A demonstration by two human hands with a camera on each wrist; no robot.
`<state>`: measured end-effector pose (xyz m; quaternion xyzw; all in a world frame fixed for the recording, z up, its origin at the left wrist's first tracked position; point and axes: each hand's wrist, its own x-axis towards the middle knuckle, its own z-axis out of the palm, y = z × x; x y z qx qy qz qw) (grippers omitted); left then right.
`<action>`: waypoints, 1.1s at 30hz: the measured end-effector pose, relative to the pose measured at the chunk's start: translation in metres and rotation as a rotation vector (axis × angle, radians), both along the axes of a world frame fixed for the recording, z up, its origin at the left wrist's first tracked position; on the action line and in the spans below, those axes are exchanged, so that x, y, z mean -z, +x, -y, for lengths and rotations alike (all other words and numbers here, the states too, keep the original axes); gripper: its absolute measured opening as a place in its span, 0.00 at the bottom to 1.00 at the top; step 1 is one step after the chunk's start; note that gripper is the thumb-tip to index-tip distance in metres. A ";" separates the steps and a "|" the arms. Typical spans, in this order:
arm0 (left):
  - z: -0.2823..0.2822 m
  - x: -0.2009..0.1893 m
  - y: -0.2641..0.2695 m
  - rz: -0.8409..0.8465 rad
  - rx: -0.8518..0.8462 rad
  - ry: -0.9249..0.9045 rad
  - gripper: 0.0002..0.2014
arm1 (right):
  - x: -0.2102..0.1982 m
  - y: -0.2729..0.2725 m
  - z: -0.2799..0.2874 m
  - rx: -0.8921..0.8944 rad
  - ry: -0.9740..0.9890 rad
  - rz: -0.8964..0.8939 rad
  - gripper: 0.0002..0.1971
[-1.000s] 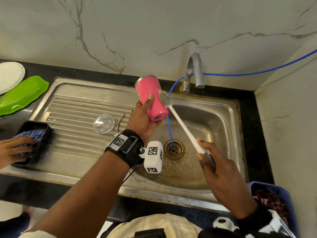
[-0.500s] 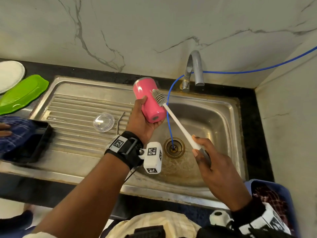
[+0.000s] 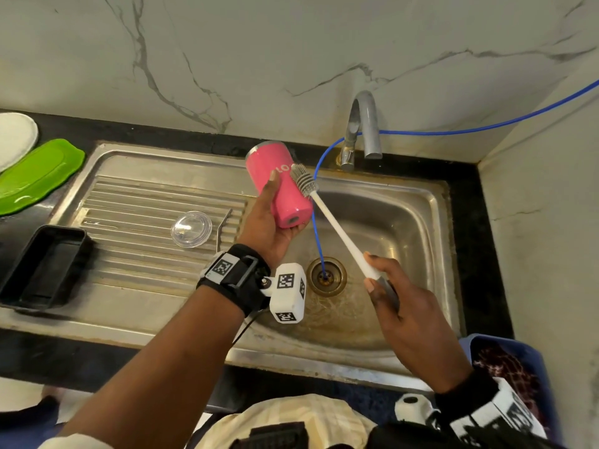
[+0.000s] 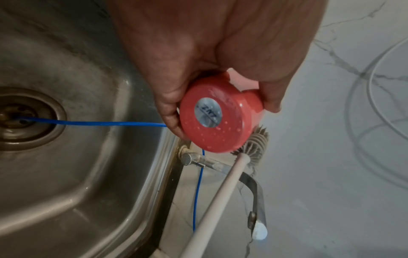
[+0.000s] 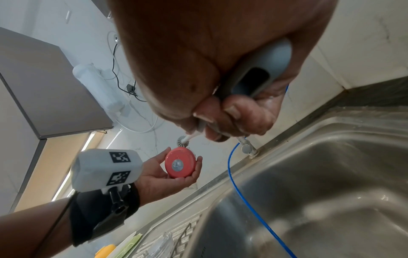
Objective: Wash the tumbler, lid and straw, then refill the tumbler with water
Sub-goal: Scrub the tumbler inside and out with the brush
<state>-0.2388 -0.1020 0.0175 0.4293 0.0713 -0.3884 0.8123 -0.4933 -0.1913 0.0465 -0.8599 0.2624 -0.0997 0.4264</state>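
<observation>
L hand [image 3: 272, 222] wraps tumbler [image 3: 278, 183], R hand [image 3: 398, 306] grips brush [image 3: 337, 222]; rotate tumbler, keep bristles pressed on wall.

Tumbler [image 3: 281, 189] glossy pink, metal rim; sink [image 3: 405, 202] dull steel; lid [image 3: 191, 229] clear plastic.

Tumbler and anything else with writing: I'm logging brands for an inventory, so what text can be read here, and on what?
"LO", then cut off by the left hand: side of the pink tumbler.
Round silver sticker on the tumbler's base: print too blurred to read.
Wrist cameras: black-and-white square markers only, no words.
</observation>
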 end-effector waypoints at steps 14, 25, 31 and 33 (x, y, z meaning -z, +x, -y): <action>0.002 0.001 -0.005 0.013 0.031 0.010 0.29 | -0.003 -0.005 -0.003 0.016 0.024 0.006 0.17; 0.001 0.004 0.001 -0.014 -0.032 -0.003 0.35 | -0.004 -0.015 -0.004 0.017 0.027 -0.023 0.17; 0.005 -0.006 0.011 0.025 -0.003 0.042 0.29 | -0.007 -0.011 -0.002 -0.009 0.019 -0.012 0.18; 0.005 -0.010 0.015 0.075 -0.014 0.071 0.34 | -0.009 -0.014 -0.004 -0.016 0.031 -0.008 0.17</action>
